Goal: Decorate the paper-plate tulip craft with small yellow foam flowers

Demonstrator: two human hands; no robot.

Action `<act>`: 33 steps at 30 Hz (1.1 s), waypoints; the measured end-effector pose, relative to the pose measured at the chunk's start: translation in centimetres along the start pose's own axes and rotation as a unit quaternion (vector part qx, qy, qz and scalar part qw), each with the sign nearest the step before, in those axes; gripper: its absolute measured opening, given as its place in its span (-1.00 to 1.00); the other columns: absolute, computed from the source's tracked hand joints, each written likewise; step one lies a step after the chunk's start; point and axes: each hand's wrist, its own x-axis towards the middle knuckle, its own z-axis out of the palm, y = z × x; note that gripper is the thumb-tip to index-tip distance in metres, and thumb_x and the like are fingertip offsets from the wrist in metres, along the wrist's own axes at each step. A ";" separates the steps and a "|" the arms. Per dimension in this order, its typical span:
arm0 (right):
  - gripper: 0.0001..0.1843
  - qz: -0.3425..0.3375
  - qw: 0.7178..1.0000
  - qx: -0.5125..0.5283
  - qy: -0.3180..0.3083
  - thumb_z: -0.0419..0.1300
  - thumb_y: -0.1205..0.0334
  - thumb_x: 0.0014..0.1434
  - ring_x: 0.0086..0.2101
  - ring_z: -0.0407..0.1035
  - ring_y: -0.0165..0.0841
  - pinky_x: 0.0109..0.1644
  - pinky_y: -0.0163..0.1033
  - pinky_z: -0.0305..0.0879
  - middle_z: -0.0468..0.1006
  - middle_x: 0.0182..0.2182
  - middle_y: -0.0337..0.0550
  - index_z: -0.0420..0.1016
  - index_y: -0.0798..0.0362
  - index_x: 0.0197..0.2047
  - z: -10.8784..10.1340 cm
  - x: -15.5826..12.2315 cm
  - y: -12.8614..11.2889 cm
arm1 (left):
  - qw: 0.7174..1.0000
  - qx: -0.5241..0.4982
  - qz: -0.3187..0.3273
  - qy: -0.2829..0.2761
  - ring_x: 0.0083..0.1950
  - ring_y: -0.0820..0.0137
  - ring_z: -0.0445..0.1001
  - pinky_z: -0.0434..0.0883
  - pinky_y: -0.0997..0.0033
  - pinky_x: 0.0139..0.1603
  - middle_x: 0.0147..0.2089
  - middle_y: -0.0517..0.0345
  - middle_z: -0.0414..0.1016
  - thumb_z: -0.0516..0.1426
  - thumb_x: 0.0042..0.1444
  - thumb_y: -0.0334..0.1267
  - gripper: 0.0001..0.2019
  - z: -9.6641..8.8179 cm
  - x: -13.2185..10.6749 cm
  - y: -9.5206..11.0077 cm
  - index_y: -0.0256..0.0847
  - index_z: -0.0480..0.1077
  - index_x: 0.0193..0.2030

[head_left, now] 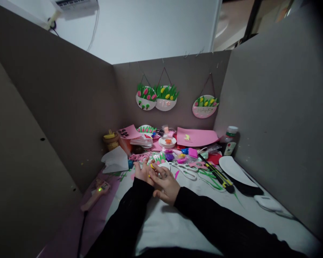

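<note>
My left hand (144,172) is palm up with its fingers spread. My right hand (167,184) lies across it, fingers stretched out and their tips over the left palm. Small yellow bits (152,166) show between the right fingertips and the left palm; they look soft like clay but are too small to make out surely. Just behind the hands is a white half-round plate decorated with green leaves and pink tulips (160,158), partly hidden. White-handled scissors (187,172) lie to the right of my hands.
Green strips (211,179), a black-and-yellow utility knife (219,175) and a white half plate (237,171) lie right. A capped bottle (229,141) stands at the back right. A pink corded tool (95,195) lies left. Tulip plates (166,104) hang on the grey back panel (183,79).
</note>
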 end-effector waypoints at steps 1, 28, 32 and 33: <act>-0.23 -0.003 1.000 0.000 -0.007 -0.01 -0.28 0.04 0.06 -0.02 -0.03 0.05 0.07 0.06 -0.13 0.25 0.01 0.12 -0.02 0.21 0.0 0.0 0.0 | 1.000 -0.007 0.008 -0.008 -0.38 0.35 0.32 0.33 0.27 -0.36 -0.26 0.07 0.28 -0.29 0.00 0.30 -0.38 0.0 0.0 0.1 -0.12 0.24 -0.11; -0.19 -0.002 1.000 0.021 -0.011 0.13 -0.20 -0.03 0.06 0.00 -0.05 0.04 0.06 0.09 -0.11 0.24 0.06 0.12 0.02 0.21 -0.3 -0.1 -0.2 | 1.000 0.016 0.022 0.004 -0.42 0.39 0.28 0.32 0.30 -0.41 -0.27 0.09 0.26 -0.31 0.02 0.29 -0.40 -0.1 0.2 0.0 -0.14 0.23 -0.19; -0.26 -0.028 0.999 0.015 -0.017 0.14 -0.20 -0.04 0.05 0.03 -0.05 0.03 0.07 0.10 -0.11 0.25 -0.01 0.18 -0.07 0.17 -0.6 0.0 -0.6 | 1.000 0.006 0.021 -0.013 -0.40 0.37 0.32 0.32 0.33 -0.44 -0.29 0.07 0.27 -0.31 0.03 0.27 -0.40 -0.6 0.4 0.3 -0.16 0.25 -0.20; -0.25 -0.029 0.999 0.014 -0.018 0.13 -0.20 -0.03 0.05 0.03 -0.05 0.03 0.07 0.10 -0.12 0.25 -0.01 0.16 -0.08 0.19 -0.6 0.0 -0.7 | 1.000 0.012 0.015 -0.005 -0.41 0.37 0.32 0.32 0.32 -0.44 -0.29 0.07 0.28 -0.31 0.03 0.27 -0.40 -0.6 0.4 0.3 -0.15 0.25 -0.19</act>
